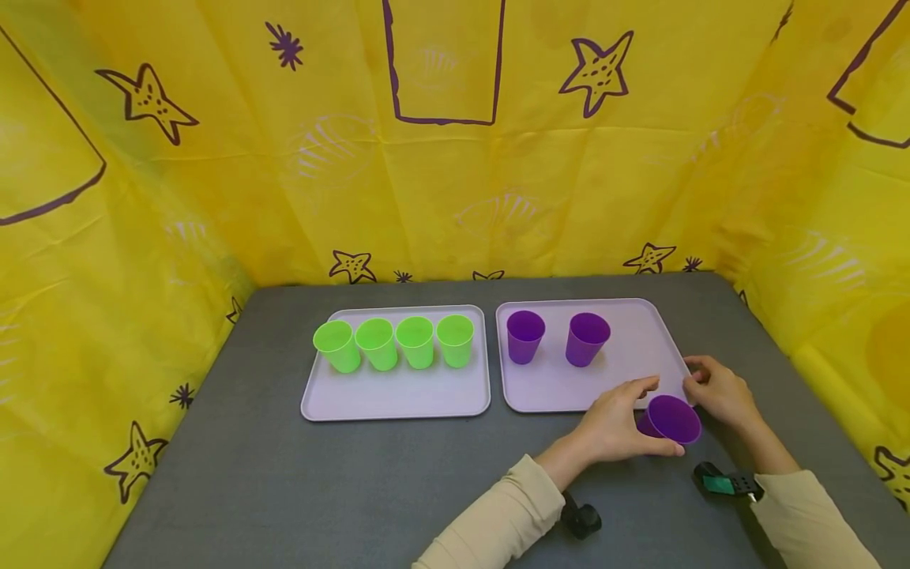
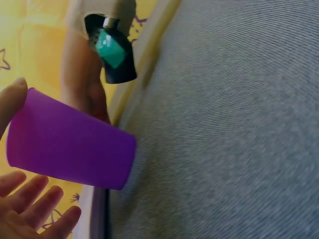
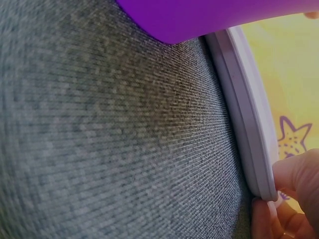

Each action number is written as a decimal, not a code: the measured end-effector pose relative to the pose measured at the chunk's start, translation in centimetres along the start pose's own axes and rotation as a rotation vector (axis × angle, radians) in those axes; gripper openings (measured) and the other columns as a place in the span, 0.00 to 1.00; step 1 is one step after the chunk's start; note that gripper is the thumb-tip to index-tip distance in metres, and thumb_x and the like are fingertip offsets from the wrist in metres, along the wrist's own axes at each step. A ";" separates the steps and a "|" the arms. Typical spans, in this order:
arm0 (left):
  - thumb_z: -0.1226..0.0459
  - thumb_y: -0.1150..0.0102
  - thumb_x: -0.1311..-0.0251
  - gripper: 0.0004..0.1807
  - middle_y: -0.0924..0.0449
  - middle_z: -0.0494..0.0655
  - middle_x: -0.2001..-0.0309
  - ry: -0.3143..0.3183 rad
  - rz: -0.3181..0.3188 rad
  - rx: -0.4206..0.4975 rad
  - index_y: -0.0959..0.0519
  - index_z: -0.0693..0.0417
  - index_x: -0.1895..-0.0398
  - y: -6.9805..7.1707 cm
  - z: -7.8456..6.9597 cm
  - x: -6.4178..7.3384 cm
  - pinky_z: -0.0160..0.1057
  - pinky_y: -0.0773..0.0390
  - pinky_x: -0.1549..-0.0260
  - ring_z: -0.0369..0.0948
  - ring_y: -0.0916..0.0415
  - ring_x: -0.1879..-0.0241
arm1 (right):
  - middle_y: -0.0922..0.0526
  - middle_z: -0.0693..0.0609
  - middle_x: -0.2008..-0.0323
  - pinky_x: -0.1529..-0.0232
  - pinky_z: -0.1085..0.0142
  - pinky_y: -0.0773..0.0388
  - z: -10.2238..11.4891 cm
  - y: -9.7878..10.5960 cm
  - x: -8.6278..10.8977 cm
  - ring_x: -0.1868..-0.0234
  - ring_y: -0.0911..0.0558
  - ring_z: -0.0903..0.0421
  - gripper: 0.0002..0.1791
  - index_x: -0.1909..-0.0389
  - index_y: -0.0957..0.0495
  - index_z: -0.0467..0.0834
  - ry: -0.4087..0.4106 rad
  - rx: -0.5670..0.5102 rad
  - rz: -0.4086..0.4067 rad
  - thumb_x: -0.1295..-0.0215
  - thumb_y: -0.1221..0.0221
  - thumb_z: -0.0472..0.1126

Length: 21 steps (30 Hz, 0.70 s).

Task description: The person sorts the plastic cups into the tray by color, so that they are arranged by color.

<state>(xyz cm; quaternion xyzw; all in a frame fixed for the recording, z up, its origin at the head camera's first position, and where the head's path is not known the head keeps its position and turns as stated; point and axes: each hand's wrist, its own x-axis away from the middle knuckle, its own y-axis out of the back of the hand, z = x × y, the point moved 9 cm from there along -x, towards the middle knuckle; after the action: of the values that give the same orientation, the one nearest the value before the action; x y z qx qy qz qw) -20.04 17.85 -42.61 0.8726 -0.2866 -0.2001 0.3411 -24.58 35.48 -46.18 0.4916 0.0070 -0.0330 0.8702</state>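
A purple cup (image 1: 671, 420) is upright, close over the grey table in front of the right tray. My left hand (image 1: 617, 420) spreads round it, the thumb on the near side at the rim and the straight fingers on the far side. In the left wrist view those fingers (image 2: 37, 201) show a gap from the cup (image 2: 72, 142). My right hand (image 1: 721, 393) pinches the near right corner of the right tray (image 1: 640, 387). The right wrist view shows its thumb (image 3: 301, 172) against the tray rim (image 3: 249, 129), with fingers below.
Two more purple cups, one (image 1: 525, 338) left of the other (image 1: 587, 340), stand on the right tray. Several green cups (image 1: 415, 343) stand in a row on the left tray (image 1: 394, 403). Yellow patterned cloth (image 1: 441, 190) walls the table (image 1: 320, 490) at the back and sides.
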 end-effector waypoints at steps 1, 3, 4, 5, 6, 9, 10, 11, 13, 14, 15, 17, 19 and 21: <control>0.43 0.32 0.60 0.48 0.35 0.32 0.37 0.000 -0.002 0.005 0.38 0.47 0.34 -0.1 0.0 0.0 0.25 0.33 0.46 0.28 0.35 0.42 | 0.20 0.44 0.71 0.75 0.67 0.35 0.0 0.0 0.0 0.74 0.25 0.55 0.22 0.49 0.31 0.32 -0.001 0.001 -0.001 0.42 0.48 0.40; 0.43 0.32 0.60 0.47 0.33 0.32 0.38 -0.001 -0.006 0.013 0.37 0.48 0.35 -0.3 0.1 0.0 0.24 0.33 0.46 0.27 0.34 0.43 | 0.21 0.44 0.71 0.75 0.67 0.35 -0.1 0.0 0.0 0.74 0.26 0.54 0.22 0.48 0.31 0.32 -0.004 0.000 0.003 0.42 0.48 0.40; 0.44 0.31 0.60 0.46 0.33 0.32 0.39 -0.001 -0.009 0.017 0.37 0.48 0.35 -0.4 0.1 0.0 0.23 0.33 0.47 0.27 0.33 0.43 | 0.21 0.43 0.71 0.75 0.67 0.35 -0.1 -0.1 0.0 0.74 0.26 0.54 0.22 0.48 0.31 0.32 -0.006 0.001 0.004 0.42 0.48 0.40; 0.44 0.31 0.60 0.46 0.32 0.32 0.39 0.002 -0.009 0.021 0.36 0.48 0.35 -0.4 0.2 0.0 0.23 0.33 0.47 0.27 0.33 0.43 | 0.21 0.43 0.71 0.75 0.67 0.35 -0.2 -0.1 0.0 0.74 0.25 0.54 0.22 0.48 0.31 0.32 -0.009 0.000 0.008 0.42 0.48 0.40; 0.44 0.31 0.60 0.46 0.32 0.32 0.40 0.002 -0.011 0.027 0.36 0.48 0.36 -0.5 0.2 0.0 0.22 0.33 0.48 0.27 0.32 0.44 | 0.21 0.43 0.71 0.75 0.67 0.35 -0.2 -0.1 0.0 0.73 0.25 0.54 0.22 0.48 0.31 0.32 -0.012 -0.002 0.011 0.42 0.48 0.40; 0.45 0.30 0.61 0.44 0.30 0.31 0.41 0.005 -0.012 0.035 0.34 0.47 0.37 -0.6 0.4 0.0 0.21 0.32 0.50 0.25 0.31 0.47 | 0.20 0.43 0.70 0.75 0.67 0.34 -0.3 -0.2 0.0 0.73 0.25 0.54 0.23 0.48 0.31 0.32 -0.018 -0.004 0.015 0.42 0.48 0.40; 0.45 0.30 0.61 0.43 0.29 0.32 0.42 0.003 -0.012 0.035 0.33 0.47 0.38 -0.6 0.4 0.0 0.20 0.32 0.51 0.25 0.30 0.48 | 0.20 0.43 0.70 0.75 0.67 0.34 -0.3 -0.2 0.0 0.73 0.25 0.54 0.23 0.48 0.31 0.33 -0.019 -0.003 0.015 0.42 0.48 0.40; 0.45 0.30 0.61 0.43 0.28 0.32 0.43 -0.001 -0.012 0.036 0.32 0.47 0.38 -0.7 0.5 0.0 0.19 0.32 0.52 0.24 0.29 0.49 | 0.20 0.43 0.70 0.75 0.67 0.34 -0.3 -0.2 -0.1 0.73 0.25 0.54 0.23 0.48 0.31 0.33 -0.018 -0.004 0.012 0.42 0.48 0.40; 0.45 0.30 0.61 0.41 0.27 0.32 0.44 -0.010 -0.012 0.030 0.31 0.47 0.39 -0.7 0.4 -0.1 0.18 0.33 0.53 0.23 0.29 0.50 | 0.20 0.44 0.70 0.75 0.67 0.35 -0.2 -0.1 -0.1 0.73 0.26 0.54 0.22 0.48 0.31 0.33 -0.016 -0.003 0.007 0.42 0.48 0.40; 0.45 0.30 0.61 0.41 0.26 0.32 0.45 -0.014 -0.013 0.027 0.31 0.47 0.40 -0.7 0.4 -0.1 0.17 0.34 0.53 0.23 0.29 0.50 | 0.20 0.44 0.70 0.75 0.67 0.35 -0.2 0.0 -0.1 0.73 0.26 0.54 0.22 0.48 0.31 0.33 -0.015 -0.003 0.006 0.42 0.48 0.40; 0.45 0.30 0.61 0.41 0.26 0.32 0.46 -0.019 -0.012 0.024 0.31 0.46 0.40 -0.8 0.4 -0.1 0.16 0.34 0.54 0.22 0.29 0.51 | 0.20 0.44 0.70 0.75 0.67 0.35 -0.2 0.0 -0.1 0.73 0.26 0.54 0.22 0.48 0.31 0.33 -0.016 -0.003 0.006 0.42 0.48 0.40; 0.45 0.30 0.61 0.41 0.25 0.31 0.47 -0.025 -0.010 0.016 0.30 0.46 0.40 -0.8 0.3 -0.2 0.15 0.35 0.55 0.22 0.29 0.51 | 0.20 0.44 0.70 0.75 0.67 0.35 -0.2 0.0 -0.1 0.74 0.26 0.55 0.22 0.48 0.31 0.33 -0.014 -0.005 0.006 0.42 0.48 0.40; 0.45 0.30 0.61 0.40 0.25 0.31 0.48 -0.027 -0.008 0.008 0.30 0.46 0.41 -0.9 0.3 -0.2 0.14 0.36 0.56 0.21 0.30 0.52 | 0.20 0.44 0.70 0.75 0.67 0.35 -0.2 0.0 -0.1 0.74 0.26 0.55 0.23 0.48 0.31 0.33 -0.015 -0.008 0.009 0.42 0.48 0.40; 0.45 0.30 0.61 0.39 0.24 0.30 0.49 -0.028 -0.005 0.002 0.30 0.44 0.42 -1.0 0.3 -0.2 0.13 0.37 0.57 0.21 0.30 0.54 | 0.20 0.44 0.70 0.74 0.67 0.35 -0.2 -0.1 0.0 0.74 0.26 0.55 0.23 0.48 0.31 0.33 -0.013 -0.009 0.009 0.42 0.48 0.40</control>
<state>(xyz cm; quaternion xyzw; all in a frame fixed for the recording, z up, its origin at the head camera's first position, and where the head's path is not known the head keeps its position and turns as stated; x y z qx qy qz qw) -19.97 18.49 -43.47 0.8708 -0.2892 -0.2130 0.3356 -24.62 35.59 -46.32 0.4874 -0.0007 -0.0319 0.8726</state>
